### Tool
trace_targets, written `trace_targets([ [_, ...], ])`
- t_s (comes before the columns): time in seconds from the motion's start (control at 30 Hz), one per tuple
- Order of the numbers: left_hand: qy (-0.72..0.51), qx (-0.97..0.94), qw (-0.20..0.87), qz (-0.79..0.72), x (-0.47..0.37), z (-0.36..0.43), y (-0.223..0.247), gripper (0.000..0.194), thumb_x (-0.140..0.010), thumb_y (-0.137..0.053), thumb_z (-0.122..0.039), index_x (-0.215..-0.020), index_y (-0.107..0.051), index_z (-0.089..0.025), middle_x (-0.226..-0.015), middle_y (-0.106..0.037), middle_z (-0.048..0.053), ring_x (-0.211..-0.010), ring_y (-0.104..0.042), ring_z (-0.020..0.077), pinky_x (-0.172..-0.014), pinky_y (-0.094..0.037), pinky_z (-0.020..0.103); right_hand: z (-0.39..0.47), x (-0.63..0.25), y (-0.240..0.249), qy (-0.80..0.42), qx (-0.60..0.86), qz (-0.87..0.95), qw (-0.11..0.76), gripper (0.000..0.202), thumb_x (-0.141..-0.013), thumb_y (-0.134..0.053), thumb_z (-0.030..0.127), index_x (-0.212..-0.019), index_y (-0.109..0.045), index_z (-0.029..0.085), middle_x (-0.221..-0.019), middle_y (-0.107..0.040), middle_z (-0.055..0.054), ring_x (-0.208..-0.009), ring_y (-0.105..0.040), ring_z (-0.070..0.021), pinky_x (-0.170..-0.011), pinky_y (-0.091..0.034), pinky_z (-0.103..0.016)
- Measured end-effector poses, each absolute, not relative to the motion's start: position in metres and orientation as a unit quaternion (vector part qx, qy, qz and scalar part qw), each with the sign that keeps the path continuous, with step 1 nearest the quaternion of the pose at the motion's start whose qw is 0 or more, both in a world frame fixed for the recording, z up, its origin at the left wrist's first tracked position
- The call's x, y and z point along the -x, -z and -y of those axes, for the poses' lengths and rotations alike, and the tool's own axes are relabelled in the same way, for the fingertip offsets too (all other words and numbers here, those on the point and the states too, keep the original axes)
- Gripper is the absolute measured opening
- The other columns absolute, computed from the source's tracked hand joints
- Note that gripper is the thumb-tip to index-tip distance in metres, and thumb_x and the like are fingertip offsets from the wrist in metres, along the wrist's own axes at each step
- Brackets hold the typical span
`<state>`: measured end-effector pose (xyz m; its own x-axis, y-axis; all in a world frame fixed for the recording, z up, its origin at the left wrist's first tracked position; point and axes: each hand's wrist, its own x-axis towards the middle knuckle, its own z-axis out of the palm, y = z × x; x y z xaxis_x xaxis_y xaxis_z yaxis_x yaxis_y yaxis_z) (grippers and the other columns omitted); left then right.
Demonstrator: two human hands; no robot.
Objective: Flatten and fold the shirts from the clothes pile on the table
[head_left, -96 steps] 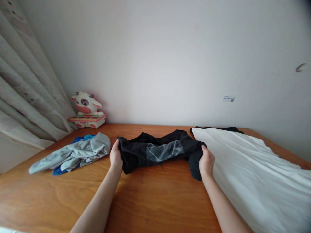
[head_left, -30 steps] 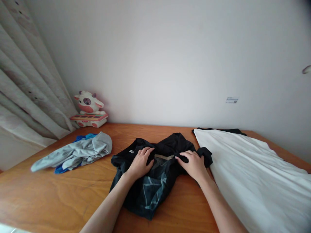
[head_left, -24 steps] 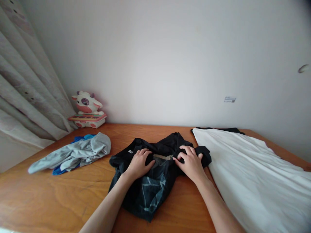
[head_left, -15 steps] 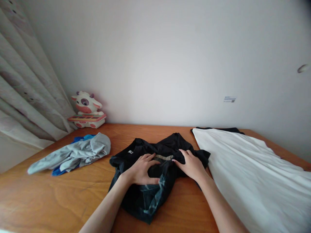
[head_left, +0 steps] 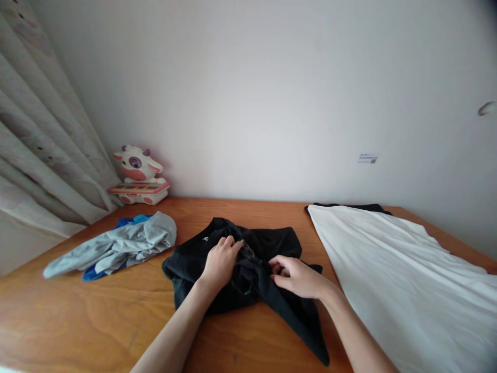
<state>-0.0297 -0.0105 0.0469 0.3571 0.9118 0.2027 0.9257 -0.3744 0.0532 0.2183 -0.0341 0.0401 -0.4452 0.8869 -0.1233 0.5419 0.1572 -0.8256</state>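
Observation:
A crumpled black garment lies bunched on the wooden table in front of me, with a small white mark near its left side and a patterned patch showing in the middle. My left hand is closed on the cloth near its centre, fingers curled over the patterned part. On the right side, my right hand has its thumb and fingers bent together at a fold of the same garment. Its fingertips are partly hidden in the dark cloth. A long pointed flap of fabric hangs toward the near right.
The wooden table meets a white wall. At left lie crumpled grey cloth and blue cloth. A cow-shaped toy keyboard stands by the curtain. A white cloth is spread at right over something black.
Both hands have closed from a spread pose onto the cloth. The right hand has come nearer to me, and the garment's near part has swung from the left to the right.

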Motion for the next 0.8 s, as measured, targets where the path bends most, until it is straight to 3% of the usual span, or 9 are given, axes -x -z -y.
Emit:
trace_targets([
  [0.13, 0.196, 0.803, -0.103, 0.554, 0.036, 0.005, -0.036, 0.036, -0.092, -0.042, -0.009, -0.121, -0.057, -0.024, -0.104, -0.067, 0.009, -0.097, -0.069, 0.0245, -0.080, -0.053, 0.032, 0.045, -0.208, -0.047, -0.568, 0.344, 0.721, 0.197, 0.058, -0.078, -0.073, 0.030, -0.133, -0.058, 0.022, -0.122, -0.064, -0.007, -0.105, -0.065, -0.0210, -0.092, -0.052, -0.035],
  [0.23, 0.277, 0.764, -0.242, 0.530, 0.039, 0.001, -0.035, 0.029, -0.099, -0.035, -0.022, -0.118, -0.056, -0.024, -0.095, -0.071, 0.005, -0.091, -0.070, 0.0223, -0.084, -0.053, 0.033, 0.049, -0.201, -0.047, -0.680, 0.238, 0.665, 0.198, 0.069, -0.076, -0.078, 0.033, -0.139, -0.054, 0.022, -0.129, -0.060, -0.007, -0.119, -0.058, -0.0213, -0.103, -0.046, -0.036],
  [0.33, 0.309, 0.725, -0.344, 0.510, 0.035, 0.003, -0.041, 0.035, -0.100, -0.034, -0.039, -0.117, -0.060, -0.023, -0.109, -0.073, 0.004, -0.108, -0.067, 0.0224, -0.098, -0.050, 0.035, 0.049, -0.197, -0.043, -0.746, 0.203, 0.597, 0.214, 0.084, -0.071, -0.086, 0.036, -0.146, -0.048, 0.023, -0.136, -0.055, -0.010, -0.127, -0.054, -0.0210, -0.106, -0.044, -0.036],
  [0.4, 0.306, 0.729, -0.374, 0.486, 0.032, 0.005, -0.045, 0.038, -0.095, -0.045, -0.044, -0.123, -0.059, -0.022, -0.117, -0.072, 0.004, -0.114, -0.064, 0.0236, -0.103, -0.048, 0.036, 0.048, -0.198, -0.041, -0.768, 0.197, 0.566, 0.227, 0.097, -0.066, -0.090, 0.037, -0.150, -0.043, 0.024, -0.142, -0.052, -0.012, -0.131, -0.052, -0.0220, -0.109, -0.041, -0.038],
  [0.5, 0.306, 0.747, -0.358, 0.469, 0.030, 0.008, -0.044, 0.045, -0.082, -0.058, -0.030, -0.126, -0.058, -0.020, -0.112, -0.073, 0.004, -0.104, -0.067, 0.0232, -0.097, -0.051, 0.034, 0.047, -0.203, -0.045, -0.780, 0.193, 0.552, 0.223, 0.092, -0.067, -0.090, 0.042, -0.146, -0.048, 0.023, -0.145, -0.053, -0.016, -0.132, -0.054, -0.0256, -0.104, -0.046, -0.038],
  [0.6, 0.327, 0.767, -0.321, 0.448, 0.029, 0.008, -0.041, 0.044, -0.072, -0.054, -0.015, -0.115, -0.064, -0.020, -0.108, -0.075, 0.003, -0.101, -0.068, 0.0220, -0.096, -0.051, 0.033, 0.042, -0.210, -0.052, -0.743, 0.256, 0.542, 0.298, 0.068, -0.077, -0.076, 0.058, -0.132, -0.060, 0.021, -0.131, -0.064, -0.016, -0.105, -0.071, -0.0250, -0.072, -0.057, -0.028],
  [0.67, 0.328, 0.785, -0.316, 0.419, 0.029, 0.008, -0.041, 0.041, -0.068, -0.051, -0.010, -0.104, -0.069, -0.020, -0.104, -0.076, 0.003, -0.099, -0.069, 0.0212, -0.095, -0.051, 0.032, 0.034, -0.211, -0.052, -0.655, 0.348, 0.516, 0.429, 0.061, -0.081, -0.066, 0.067, -0.120, -0.064, 0.020, -0.111, -0.071, -0.012, -0.076, -0.073, -0.0188, -0.052, -0.050, -0.022],
  [0.73, 0.313, 0.807, -0.327, 0.379, 0.029, 0.009, -0.043, 0.040, -0.065, -0.047, -0.007, -0.091, -0.073, -0.020, -0.098, -0.077, 0.002, -0.096, -0.070, 0.0200, -0.094, -0.052, 0.031, 0.025, -0.211, -0.046, -0.519, 0.436, 0.490, 0.548, 0.057, -0.080, -0.062, 0.071, -0.104, -0.065, 0.019, -0.092, -0.071, -0.007, -0.066, -0.068, -0.0168, -0.048, -0.046, -0.022],
  [0.8, 0.296, 0.829, -0.341, 0.329, 0.028, 0.010, -0.046, 0.039, -0.062, -0.043, -0.006, -0.079, -0.075, -0.021, -0.091, -0.077, 0.002, -0.094, -0.071, 0.0195, -0.092, -0.053, 0.031, 0.018, -0.210, -0.037, -0.388, 0.494, 0.502, 0.594, 0.053, -0.078, -0.065, 0.071, -0.091, -0.063, 0.020, -0.084, -0.069, -0.006, -0.074, -0.068, -0.0198, -0.059, -0.051, -0.027],
])
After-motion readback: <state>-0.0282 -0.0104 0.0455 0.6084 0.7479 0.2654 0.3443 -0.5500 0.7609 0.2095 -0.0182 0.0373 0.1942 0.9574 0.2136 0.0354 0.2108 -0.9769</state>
